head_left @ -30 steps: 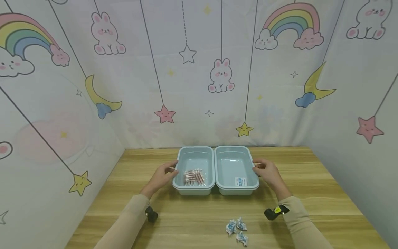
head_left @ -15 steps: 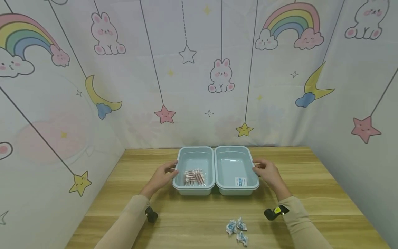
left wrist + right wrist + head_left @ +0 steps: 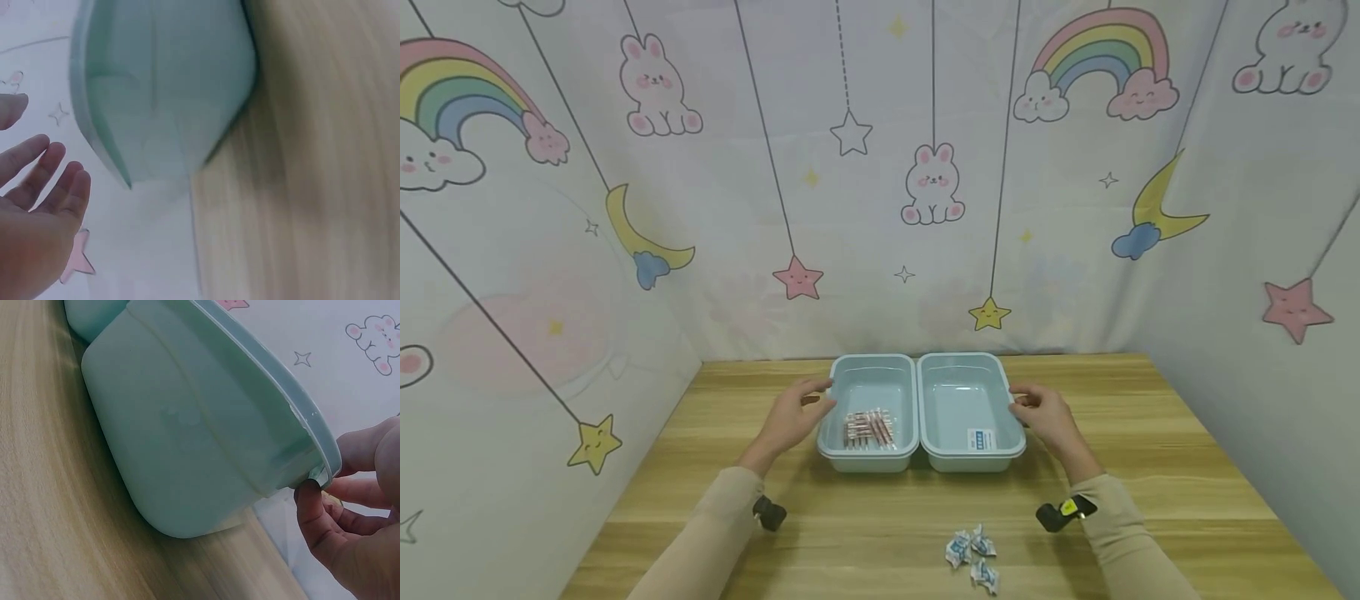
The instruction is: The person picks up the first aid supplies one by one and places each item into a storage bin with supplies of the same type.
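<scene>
Two light blue plastic bins stand side by side on the wooden table. My left hand (image 3: 792, 421) is just off the outer rim of the left bin (image 3: 872, 392), fingers loosely bent and holding nothing; the left wrist view shows the fingers (image 3: 69, 187) apart from the bin. With thumb and fingers, my right hand (image 3: 1048, 417) pinches the outer rim of the right bin (image 3: 958, 404), as the right wrist view also shows. Clear packets of reddish-brown sticks (image 3: 869, 429) lie in the left bin. The right bin contains a small white-and-blue packet (image 3: 981, 439).
Three small twisted white-and-blue wrapped pieces (image 3: 970, 550) lie on the table in front of the right bin. A printed cloth wall (image 3: 865, 217) rises behind the bins and along both sides of the wooden table (image 3: 850, 533).
My left hand has come off the left bin's rim, lifting slightly with its fingers spread more. The right hand and both bins have stayed in place.
</scene>
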`<action>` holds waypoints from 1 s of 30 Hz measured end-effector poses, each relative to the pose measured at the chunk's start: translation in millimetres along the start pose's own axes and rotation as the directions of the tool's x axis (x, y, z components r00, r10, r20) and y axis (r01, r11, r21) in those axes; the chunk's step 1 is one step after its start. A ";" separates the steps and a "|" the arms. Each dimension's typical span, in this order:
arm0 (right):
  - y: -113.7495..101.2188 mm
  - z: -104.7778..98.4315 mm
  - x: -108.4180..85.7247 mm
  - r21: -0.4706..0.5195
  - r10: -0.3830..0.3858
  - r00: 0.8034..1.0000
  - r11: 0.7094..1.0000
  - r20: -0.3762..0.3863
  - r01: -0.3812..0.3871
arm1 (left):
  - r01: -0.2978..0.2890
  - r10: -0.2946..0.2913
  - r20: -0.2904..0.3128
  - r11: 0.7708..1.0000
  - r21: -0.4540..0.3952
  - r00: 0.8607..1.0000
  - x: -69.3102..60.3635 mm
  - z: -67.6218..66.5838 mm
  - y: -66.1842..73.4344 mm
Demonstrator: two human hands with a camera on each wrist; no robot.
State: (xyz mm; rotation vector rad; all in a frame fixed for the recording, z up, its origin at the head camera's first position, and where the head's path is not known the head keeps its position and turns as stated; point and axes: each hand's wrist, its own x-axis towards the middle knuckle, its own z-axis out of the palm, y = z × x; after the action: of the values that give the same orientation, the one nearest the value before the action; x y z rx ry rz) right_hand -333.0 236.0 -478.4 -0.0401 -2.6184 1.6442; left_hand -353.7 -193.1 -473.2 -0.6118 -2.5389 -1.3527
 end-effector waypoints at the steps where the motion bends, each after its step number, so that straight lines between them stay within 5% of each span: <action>1: 0.1 0.0 -0.2 -0.001 -0.001 1.000 1.000 0.000 0.001 | -0.023 0.023 0.003 1.000 -0.005 1.000 -0.1 0.8 3.7; 7: 0.3 0.5 -1.7 -0.002 0.001 1.000 1.000 -0.007 -0.001 | -0.133 0.134 0.035 0.991 -0.017 0.990 -0.2 7.7 26.5; 21: 0.2 0.7 -1.8 0.003 0.000 1.000 1.000 -0.010 0.000 | -0.267 0.280 0.132 0.958 -0.107 0.951 -12.4 32.5 68.6; 30: 1.4 1.0 -1.2 -0.009 0.004 1.000 1.000 -0.007 -0.004 | -0.271 0.308 0.205 0.944 -0.190 0.929 -25.6 34.8 110.5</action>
State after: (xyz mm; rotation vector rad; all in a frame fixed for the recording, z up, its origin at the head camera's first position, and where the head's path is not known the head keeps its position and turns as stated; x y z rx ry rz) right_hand -331.9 235.7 -480.1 -0.0507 -2.6224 1.6305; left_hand -280.8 -116.2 -419.7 -1.1915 -2.3939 -1.4544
